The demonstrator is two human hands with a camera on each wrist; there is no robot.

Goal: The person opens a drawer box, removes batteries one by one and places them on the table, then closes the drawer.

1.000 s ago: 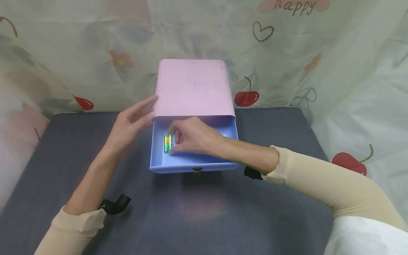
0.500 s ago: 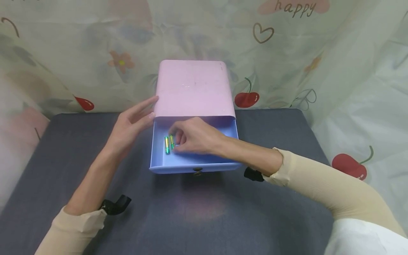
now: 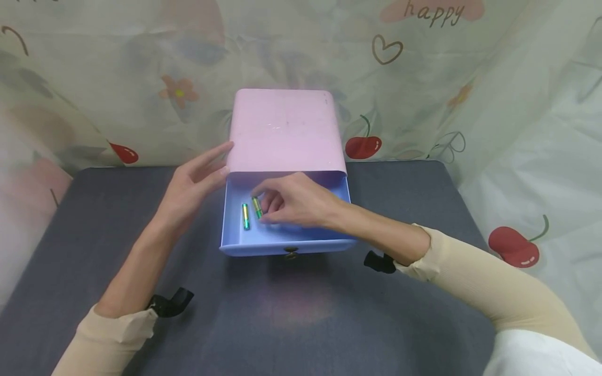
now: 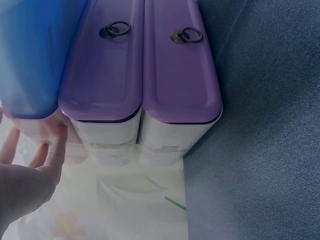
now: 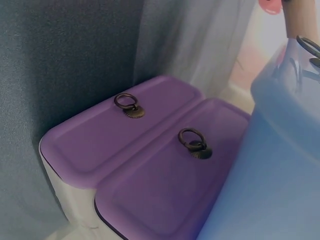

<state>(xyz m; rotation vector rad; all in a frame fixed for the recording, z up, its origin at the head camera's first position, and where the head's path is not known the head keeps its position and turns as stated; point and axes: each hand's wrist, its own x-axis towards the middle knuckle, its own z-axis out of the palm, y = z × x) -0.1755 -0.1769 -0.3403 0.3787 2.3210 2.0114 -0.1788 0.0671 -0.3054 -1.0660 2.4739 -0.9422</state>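
Note:
In the head view, a small cabinet with a pink top (image 3: pixel 289 130) has its blue upper drawer (image 3: pixel 291 236) pulled out. My right hand (image 3: pixel 301 201) reaches into this drawer and pinches one green-and-gold battery (image 3: pixel 257 208) by its ends, between thumb and index finger. Another battery (image 3: pixel 246 216) lies in the drawer just to the left, apart from the first. My left hand (image 3: pixel 190 185) rests its fingertips against the cabinet's left side; the left wrist view shows its fingers (image 4: pixel 57 147) there too. The right hand is not visible in the right wrist view.
Below the blue drawer are two closed purple drawers (image 4: pixel 105 65) with ring pulls (image 5: pixel 192 140). The cabinet stands on a dark grey table (image 3: pixel 301 324), near its back edge. Behind hangs a printed curtain (image 3: pixel 282 42).
My right hand has shifted slightly right, drawing one battery away from the other and tilting it. The two batteries lay side by side before. My left hand has not moved.

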